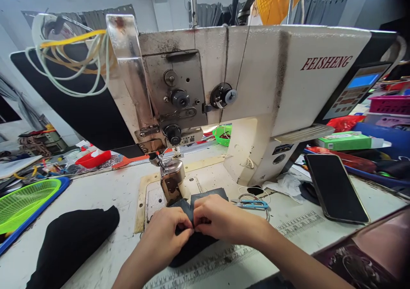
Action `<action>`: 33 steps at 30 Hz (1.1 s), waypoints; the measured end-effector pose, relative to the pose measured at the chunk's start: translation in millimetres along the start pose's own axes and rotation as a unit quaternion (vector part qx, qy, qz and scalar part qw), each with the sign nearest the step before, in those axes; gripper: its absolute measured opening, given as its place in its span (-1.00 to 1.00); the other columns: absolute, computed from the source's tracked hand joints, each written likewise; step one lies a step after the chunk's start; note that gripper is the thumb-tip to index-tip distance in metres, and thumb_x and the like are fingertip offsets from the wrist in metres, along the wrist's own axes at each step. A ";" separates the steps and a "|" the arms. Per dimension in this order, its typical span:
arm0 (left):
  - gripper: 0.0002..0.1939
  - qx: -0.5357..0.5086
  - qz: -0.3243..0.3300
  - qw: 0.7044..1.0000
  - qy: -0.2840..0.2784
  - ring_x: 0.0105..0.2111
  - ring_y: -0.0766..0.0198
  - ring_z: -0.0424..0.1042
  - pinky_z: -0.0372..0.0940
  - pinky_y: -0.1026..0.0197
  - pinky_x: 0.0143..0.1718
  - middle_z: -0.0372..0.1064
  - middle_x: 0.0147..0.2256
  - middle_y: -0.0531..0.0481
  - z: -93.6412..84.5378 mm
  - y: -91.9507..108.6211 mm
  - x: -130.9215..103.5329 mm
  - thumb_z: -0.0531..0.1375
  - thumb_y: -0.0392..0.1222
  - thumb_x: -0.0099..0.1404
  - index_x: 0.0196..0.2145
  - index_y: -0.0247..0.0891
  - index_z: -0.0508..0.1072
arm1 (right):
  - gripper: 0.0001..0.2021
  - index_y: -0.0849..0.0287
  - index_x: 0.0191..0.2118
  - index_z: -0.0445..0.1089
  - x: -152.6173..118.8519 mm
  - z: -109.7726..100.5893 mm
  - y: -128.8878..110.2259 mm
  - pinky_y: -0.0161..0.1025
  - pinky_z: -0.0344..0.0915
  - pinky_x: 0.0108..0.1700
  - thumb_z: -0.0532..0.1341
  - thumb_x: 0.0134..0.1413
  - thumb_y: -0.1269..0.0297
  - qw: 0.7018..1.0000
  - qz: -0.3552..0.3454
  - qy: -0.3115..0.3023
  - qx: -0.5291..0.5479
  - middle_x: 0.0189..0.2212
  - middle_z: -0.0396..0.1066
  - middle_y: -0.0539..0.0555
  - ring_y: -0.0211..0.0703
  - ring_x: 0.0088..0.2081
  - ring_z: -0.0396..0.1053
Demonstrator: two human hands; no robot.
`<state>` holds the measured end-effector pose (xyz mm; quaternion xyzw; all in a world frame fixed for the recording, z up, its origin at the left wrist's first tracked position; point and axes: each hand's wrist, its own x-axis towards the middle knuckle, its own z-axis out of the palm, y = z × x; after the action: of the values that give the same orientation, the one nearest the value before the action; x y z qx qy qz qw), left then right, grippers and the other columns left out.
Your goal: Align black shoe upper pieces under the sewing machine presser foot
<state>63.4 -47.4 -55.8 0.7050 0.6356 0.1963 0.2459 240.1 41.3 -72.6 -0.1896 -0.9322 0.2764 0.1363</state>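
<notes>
Black fabric (192,251) lies in front of the sewing machine's post (173,178), with a dark grey-green piece (209,194) on its far side. My left hand (166,233) pinches the fabric edge between thumb and fingers. Close beside it, almost touching fingertip to fingertip, my right hand (218,218) pinches the same fabric. Both hands are just below the post and the presser foot (177,152). The fingers hide the exact spot they grip. The white sewing machine (256,75) stands over the work.
Another black fabric piece (75,244) lies left, near a green basket (28,201) in a blue tray. Blue thread snips (253,204) sit right of my right hand. A phone (336,188) leans farther right. A printed ruler (224,259) crosses the near tabletop.
</notes>
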 end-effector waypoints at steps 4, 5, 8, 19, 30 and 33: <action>-0.84 0.000 0.001 1.000 0.003 -0.36 0.23 0.43 0.17 0.22 -0.32 0.53 -0.40 0.07 0.6 -1.5 2.0 0.22 -0.31 0.21 -0.46 -0.19 0.59 | -0.86 0.21 -0.43 0.53 -3.0 0.2 -4.1 -0.36 0.09 -0.36 0.31 0.03 0.58 1.000 -0.007 0.009 -0.022 -0.47 0.36 -0.06 -0.27 -0.40 0.28; -0.84 -0.002 0.003 1.000 0.005 -0.36 0.24 0.43 0.17 0.23 -0.32 0.53 -0.40 0.07 0.7 -2.1 2.1 0.22 -0.30 0.22 -0.46 -0.19 0.59 | -0.86 0.22 -0.43 0.52 -3.4 -0.3 -5.3 -0.37 0.10 -0.36 0.31 0.03 0.59 1.000 -0.006 0.011 -0.023 -0.47 0.36 -0.06 -0.27 -0.40 0.29; -0.84 -0.010 0.010 1.000 0.012 -0.36 0.26 0.44 0.19 0.24 -0.31 0.53 -0.40 0.10 2.0 -4.2 0.6 0.22 -0.30 0.25 -0.45 -0.19 0.58 | -0.85 0.21 -0.44 0.50 -4.2 -0.6 -6.8 -0.38 0.10 -0.36 0.32 0.03 0.59 1.000 -0.001 0.017 -0.019 -0.46 0.37 -0.06 -0.27 -0.39 0.31; -0.79 0.023 -0.029 0.982 0.186 -0.06 0.09 0.49 0.32 0.08 0.00 0.54 -0.10 -0.12 12.4 -30.5 -2.9 0.14 -0.21 0.41 -0.09 -0.29 0.51 | -0.85 0.21 -0.43 0.48 -10.4 18.4 -3.3 -0.35 0.15 -0.37 0.36 0.00 0.60 0.992 0.057 0.111 0.033 -0.47 0.35 -0.09 -0.26 -0.43 0.30; -0.69 0.143 0.043 0.935 0.321 -0.18 0.05 0.60 0.45 -0.01 -0.14 0.62 -0.15 -0.05 41.9 -55.6 -5.1 0.11 -0.42 0.38 -0.08 -0.19 0.60 | -0.82 0.14 -0.31 0.53 -0.7 44.0 -19.2 -0.15 0.32 -0.28 0.16 0.15 0.30 0.944 0.141 0.269 0.128 -0.38 0.47 0.10 -0.05 -0.38 0.42; -0.75 0.143 0.082 0.916 0.365 -0.20 0.07 0.59 0.42 0.02 -0.15 0.62 -0.20 -0.05 45.5 -64.5 -2.2 0.13 -0.40 0.37 -0.21 -0.19 0.60 | -0.66 0.19 -0.32 0.47 12.6 55.0 -21.0 -0.22 0.37 -0.47 0.17 0.18 0.00 0.914 0.184 0.267 0.245 -0.48 0.44 0.08 -0.06 -0.49 0.45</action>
<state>38.4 -49.3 -130.7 0.6614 0.6427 0.3662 -0.1240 203.3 4.9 -103.3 -0.3850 -0.7129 0.4551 0.3694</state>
